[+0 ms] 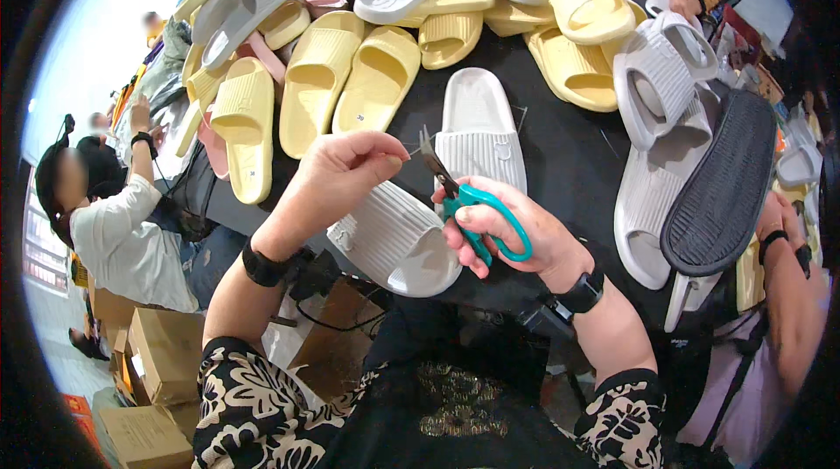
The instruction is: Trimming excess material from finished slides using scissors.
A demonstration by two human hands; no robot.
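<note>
Over black table (pixel 560 163), right fingers (pixel 468 228) gripping teal scissors (pixel 477 206), left fingers (pixel 385 154) pinched (thread), ribbed white slide (pixel 394 241)

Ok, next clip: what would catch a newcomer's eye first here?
The right hand at centre holds teal-handled scissors, while the left hand pinches something thin above a white ribbed slide sandal. Behind them, a heap of yellow slide sandals covers the far side of the black table.

The slide sandal (pixel 394 237) lies on the table (pixel 569 163) at its near edge, between left hand (pixel 337 176) and right hand (pixel 516 237). A second sandal (pixel 477 123) lies just behind it. The sandal pile (pixel 350 49) occupies the far side.
</note>
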